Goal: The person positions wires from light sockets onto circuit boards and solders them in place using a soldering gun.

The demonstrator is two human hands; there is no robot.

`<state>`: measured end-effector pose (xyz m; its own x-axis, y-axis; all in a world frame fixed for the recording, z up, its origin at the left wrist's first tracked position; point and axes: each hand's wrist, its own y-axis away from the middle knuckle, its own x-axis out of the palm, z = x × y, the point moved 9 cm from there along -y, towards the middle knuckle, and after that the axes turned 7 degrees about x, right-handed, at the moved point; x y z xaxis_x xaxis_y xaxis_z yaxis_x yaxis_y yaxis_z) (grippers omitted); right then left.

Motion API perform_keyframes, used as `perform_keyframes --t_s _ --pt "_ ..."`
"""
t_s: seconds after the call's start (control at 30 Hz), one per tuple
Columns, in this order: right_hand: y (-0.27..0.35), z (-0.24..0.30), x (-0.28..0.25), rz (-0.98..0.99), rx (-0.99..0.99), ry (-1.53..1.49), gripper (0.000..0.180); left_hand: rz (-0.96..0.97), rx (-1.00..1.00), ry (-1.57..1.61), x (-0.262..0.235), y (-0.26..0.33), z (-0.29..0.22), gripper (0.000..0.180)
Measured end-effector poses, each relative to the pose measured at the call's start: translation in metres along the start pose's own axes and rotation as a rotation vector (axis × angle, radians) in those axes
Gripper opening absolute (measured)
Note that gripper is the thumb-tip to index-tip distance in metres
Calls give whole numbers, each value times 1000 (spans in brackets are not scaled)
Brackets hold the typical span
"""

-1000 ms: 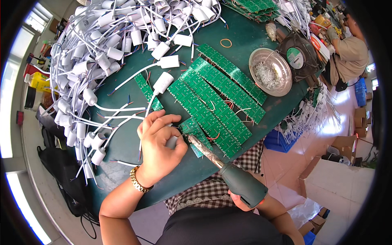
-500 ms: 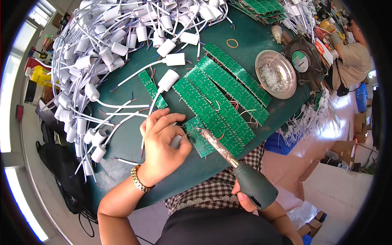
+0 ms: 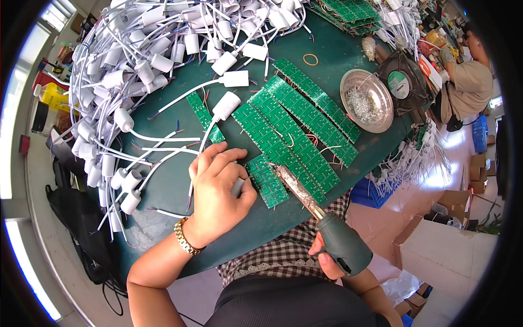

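Note:
My right hand (image 3: 327,264) is closed around the dark green handle of a soldering iron (image 3: 346,242). Its foil-like, silvery shaft slants up and left, with the tip close to the upper right corner of a small green circuit board (image 3: 267,182). At that board's left edge, my left hand (image 3: 220,188) has its fingers curled, with a greyish-white piece partly showing between thumb and fingers; its kind is hidden. A white lamp holder (image 3: 226,106) lies just beyond these fingers, its white cable running down beside them. Larger green circuit board panels (image 3: 294,141) lie side by side farther right.
Many white lamp holders with cables (image 3: 144,71) are heaped at the left and back. A metal dish (image 3: 368,101) with silvery bits stands by a black fan (image 3: 406,82) at the right. A narrow board strip (image 3: 204,117) and a rubber band (image 3: 310,59) lie on the green table.
The iron's tip has shifted slightly right and up from the small board's surface. The haze over that board has gone. My left hand has hardly moved.

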<state>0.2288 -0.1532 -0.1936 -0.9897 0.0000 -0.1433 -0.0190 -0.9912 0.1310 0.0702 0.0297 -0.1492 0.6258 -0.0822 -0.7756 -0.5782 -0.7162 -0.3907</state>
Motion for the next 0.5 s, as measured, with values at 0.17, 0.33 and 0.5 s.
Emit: perform_keyframes --t_s 0.17,0.33,0.5 --pt "2 -5 -1 -21 -24 8 40 11 29 -55 0 3 -3 18" --pt "4 -8 0 -32 -79 -63 43 -12 80 21 -4 5 -3 21" --pt "18 -58 -13 -182 366 -152 42 -2 130 58 -3 4 -4 22"
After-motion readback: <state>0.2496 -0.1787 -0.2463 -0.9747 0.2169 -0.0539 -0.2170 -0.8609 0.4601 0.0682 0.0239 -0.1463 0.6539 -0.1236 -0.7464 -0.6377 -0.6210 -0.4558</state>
